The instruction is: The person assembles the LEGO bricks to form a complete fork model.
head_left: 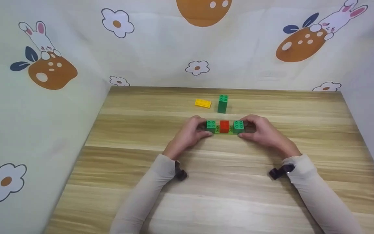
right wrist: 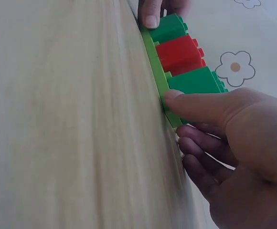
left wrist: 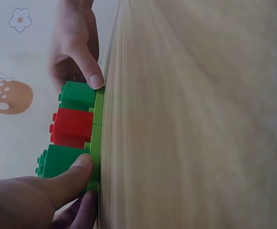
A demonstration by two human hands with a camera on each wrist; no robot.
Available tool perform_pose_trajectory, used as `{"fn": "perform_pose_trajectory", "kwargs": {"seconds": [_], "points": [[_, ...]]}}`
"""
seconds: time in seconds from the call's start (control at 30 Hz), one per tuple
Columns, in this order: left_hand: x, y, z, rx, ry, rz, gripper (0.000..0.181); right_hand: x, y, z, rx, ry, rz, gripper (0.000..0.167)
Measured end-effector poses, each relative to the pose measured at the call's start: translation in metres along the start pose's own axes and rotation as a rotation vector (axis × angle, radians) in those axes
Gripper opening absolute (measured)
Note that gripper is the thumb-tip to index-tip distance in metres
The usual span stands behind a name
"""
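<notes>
While thumbs and blocks cover much of the lime-green strip in the head view, both wrist views lay bare its long side and a seam near the middle, beneath the red block. It lies on the wooden table, between the left hand and the right hand, bearing the left green block, the red block and the right green block, set apart in a row.

Each hand pinches one end of the strip, thumb along the near side; how far the fingers reach round the far side is partly hidden. From the right wrist, that hand's lower fingers show loosely curved just beyond the strip's end.

The red block's top is washed out from above, yet its studs stand out plainly in the wrist views. Only the head view takes in the yellow brick and the tall green block behind the row; whether the latter is one piece or a stack, I cannot tell. Both sleeves run off the bottom edge, and a printed fruit on the cloth backdrop is cut by the top.
</notes>
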State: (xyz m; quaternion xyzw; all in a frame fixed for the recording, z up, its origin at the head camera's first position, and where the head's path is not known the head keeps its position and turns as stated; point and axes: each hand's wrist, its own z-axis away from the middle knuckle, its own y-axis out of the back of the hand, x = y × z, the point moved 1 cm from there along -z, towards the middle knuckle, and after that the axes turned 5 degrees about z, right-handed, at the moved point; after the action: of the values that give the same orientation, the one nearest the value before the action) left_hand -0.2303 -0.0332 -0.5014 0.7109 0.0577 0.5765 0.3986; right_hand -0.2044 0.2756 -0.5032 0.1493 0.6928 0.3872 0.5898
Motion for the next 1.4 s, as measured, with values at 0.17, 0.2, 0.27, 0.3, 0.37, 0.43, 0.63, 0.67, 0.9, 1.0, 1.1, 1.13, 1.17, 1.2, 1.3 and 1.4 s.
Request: {"fn": "perform_pose_trajectory", "kwargs": {"seconds": [0.17, 0.2, 0.27, 0.3, 0.37, 0.43, 0.63, 0.67, 0.9, 1.0, 1.1, 1.13, 1.17, 1.2, 1.3, 1.4], "points": [[-0.001, -0.002, -0.001, -0.004, -0.004, 0.004, 0.042, 0.001, 0.001, 0.003, 0.008, 0.003, 0.019, 0.039], [-0.002, -0.002, -0.001, -0.005, -0.007, 0.005, 0.043, 0.002, 0.001, 0.003, 0.008, -0.001, 0.020, 0.038], [-0.003, -0.001, -0.001, -0.011, -0.016, 0.018, 0.045, 0.001, 0.001, 0.004, 0.005, -0.009, 0.019, 0.038], [-0.004, -0.001, -0.001, -0.019, -0.016, 0.035, 0.045, 0.001, 0.001, 0.004, 0.004, -0.012, 0.020, 0.038], [-0.006, 0.002, -0.002, -0.040, -0.015, 0.083, 0.046, 0.002, 0.000, 0.003, 0.004, -0.019, 0.024, 0.038], [-0.008, 0.005, -0.004, -0.073, -0.010, 0.149, 0.045, 0.002, 0.001, 0.004, 0.009, -0.023, 0.024, 0.038], [-0.011, 0.015, -0.015, -0.097, 0.005, 0.240, 0.046, 0.005, 0.003, 0.005, 0.036, -0.020, 0.044, 0.034], [-0.012, 0.018, -0.018, -0.072, 0.010, 0.226, 0.047, 0.005, 0.003, 0.006, 0.039, -0.021, 0.048, 0.034], [-0.021, 0.032, -0.033, 0.148, 0.078, 0.164, 0.048, 0.003, 0.002, 0.004, 0.022, -0.014, 0.057, 0.036], [-0.024, 0.035, -0.041, 0.171, 0.122, 0.140, 0.051, 0.002, 0.001, 0.003, 0.019, -0.016, 0.050, 0.036], [-0.026, 0.036, -0.048, 0.161, 0.161, 0.108, 0.056, 0.001, 0.001, 0.003, 0.021, -0.015, 0.046, 0.036], [-0.026, 0.037, -0.051, 0.154, 0.174, 0.095, 0.058, 0.001, 0.001, 0.003, 0.021, -0.014, 0.046, 0.036], [-0.026, 0.037, -0.053, 0.145, 0.185, 0.084, 0.059, 0.001, 0.000, 0.003, 0.022, -0.016, 0.046, 0.036], [-0.026, 0.037, -0.056, 0.135, 0.196, 0.074, 0.061, 0.001, 0.000, 0.003, 0.021, -0.016, 0.046, 0.036], [-0.026, 0.038, -0.061, 0.105, 0.222, 0.055, 0.063, 0.001, 0.000, 0.003, 0.025, -0.016, 0.050, 0.037], [-0.027, 0.038, -0.066, 0.095, 0.235, 0.042, 0.063, 0.001, 0.000, 0.003, 0.028, -0.013, 0.053, 0.037]]}}
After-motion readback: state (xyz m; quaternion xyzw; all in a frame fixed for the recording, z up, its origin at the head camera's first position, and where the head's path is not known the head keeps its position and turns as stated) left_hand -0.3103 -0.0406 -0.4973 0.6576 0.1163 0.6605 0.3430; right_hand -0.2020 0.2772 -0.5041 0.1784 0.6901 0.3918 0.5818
